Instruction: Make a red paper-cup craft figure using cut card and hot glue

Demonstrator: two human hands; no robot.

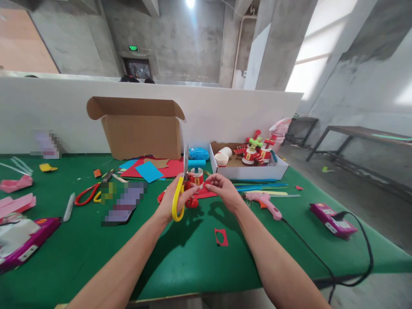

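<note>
Yellow-handled scissors (176,202) are in my left hand (169,201), blades pointing up. That hand's fingertips reach toward a red piece of paper (207,193). My right hand (223,192) is closed, with thumb and finger pinched at the paper's edge. Just behind the hands stands a red-and-white paper cup (196,176) with a blue piece on top. Small red parts (192,202) lie by my left fingers, partly hidden by them. Nearer to me on the green table is a red paper scrap (221,237) with a round hole cut in it.
A white box (251,173) holds cups and finished-looking cup figures. To the right lie a pink glue gun (264,202) with its cord and a purple power strip (333,221). At left are a phone (124,206), red-handled scissors (86,195) and coloured sheets (149,171). A cardboard box (141,133) stands behind.
</note>
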